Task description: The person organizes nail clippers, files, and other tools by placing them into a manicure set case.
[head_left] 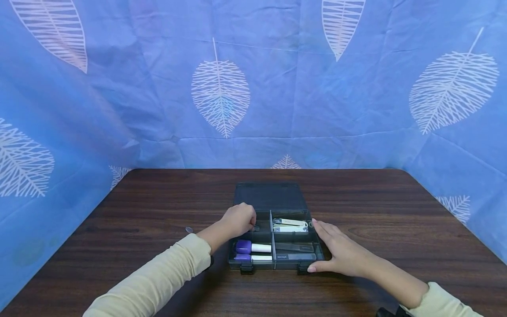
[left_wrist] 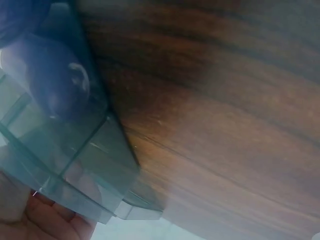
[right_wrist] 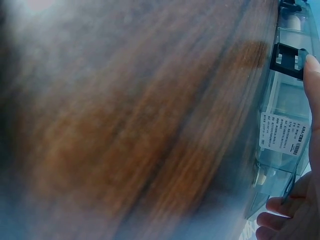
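A dark see-through compartment box (head_left: 258,265) lies on the table with its lid (head_left: 270,196) folded back. My left hand (head_left: 239,219) reaches into its back left compartment, fingers bent downward; a small greyish piece (head_left: 256,228) shows at the fingertips, and I cannot tell if they pinch it. In the left wrist view, the fingers (left_wrist: 52,220) show beyond the box's clear walls. Two purple-capped bottles (head_left: 243,246) lie in the front left compartment, nail clippers (head_left: 291,225) in the back right. My right hand (head_left: 340,248) rests spread against the right side, thumb by a front latch (right_wrist: 288,61).
Flat dark bars (head_left: 295,256) lie in the front right compartment. A small clear round piece (head_left: 189,230) shows on the brown table (head_left: 158,211), left of the box beside the left sleeve. A blue leaf-patterned cloth (head_left: 269,105) hangs around the table's back and sides.
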{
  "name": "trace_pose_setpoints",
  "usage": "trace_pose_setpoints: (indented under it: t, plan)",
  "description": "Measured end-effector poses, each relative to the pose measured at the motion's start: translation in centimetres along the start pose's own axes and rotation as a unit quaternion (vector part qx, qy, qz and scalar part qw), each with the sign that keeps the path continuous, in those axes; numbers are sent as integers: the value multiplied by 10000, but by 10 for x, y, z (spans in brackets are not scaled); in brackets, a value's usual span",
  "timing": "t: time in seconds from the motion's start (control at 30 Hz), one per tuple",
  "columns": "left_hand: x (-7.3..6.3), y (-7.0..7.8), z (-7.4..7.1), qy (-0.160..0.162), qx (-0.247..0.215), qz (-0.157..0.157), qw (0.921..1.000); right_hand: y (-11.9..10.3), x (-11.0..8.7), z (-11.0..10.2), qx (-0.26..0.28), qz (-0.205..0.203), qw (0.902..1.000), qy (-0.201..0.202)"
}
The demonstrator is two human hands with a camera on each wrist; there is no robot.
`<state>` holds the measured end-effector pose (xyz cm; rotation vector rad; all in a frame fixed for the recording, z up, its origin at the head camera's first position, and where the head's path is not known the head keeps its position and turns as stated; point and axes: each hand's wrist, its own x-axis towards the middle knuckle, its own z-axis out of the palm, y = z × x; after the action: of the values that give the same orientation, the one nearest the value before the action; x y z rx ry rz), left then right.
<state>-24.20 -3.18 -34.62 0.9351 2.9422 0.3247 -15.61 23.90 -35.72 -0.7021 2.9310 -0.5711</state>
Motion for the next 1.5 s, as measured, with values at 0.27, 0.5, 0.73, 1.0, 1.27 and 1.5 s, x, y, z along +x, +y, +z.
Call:
trace_pose_setpoints:
  t: [0.27, 0.5, 0.73, 1.0, 1.27, 1.5]
  plan:
    - [-2, 2, -3, -56, -51, -27, 10000, 0, 0, 0, 5, 0, 10000, -5]
    - [-10, 1, -9, 611, -421, 185, 9971, 0, 0, 0, -60, -39, 10000, 34]
    - [-24, 0, -17, 1497, -738, 430, 9850, -1, 0, 0, -105, -36, 9999, 47]
    - [-43, -16, -12, 2182, -678, 43, 9735, 0, 0, 0, -112, -31, 9999, 61]
    - [-60, -32, -9, 2316, -635, -82, 9707, 0, 0, -1, -137, -48, 9999, 52]
    - [-71, -43, -7, 2301, -607, -203, 9711, 0, -1, 0, -131, -47, 9999, 27]
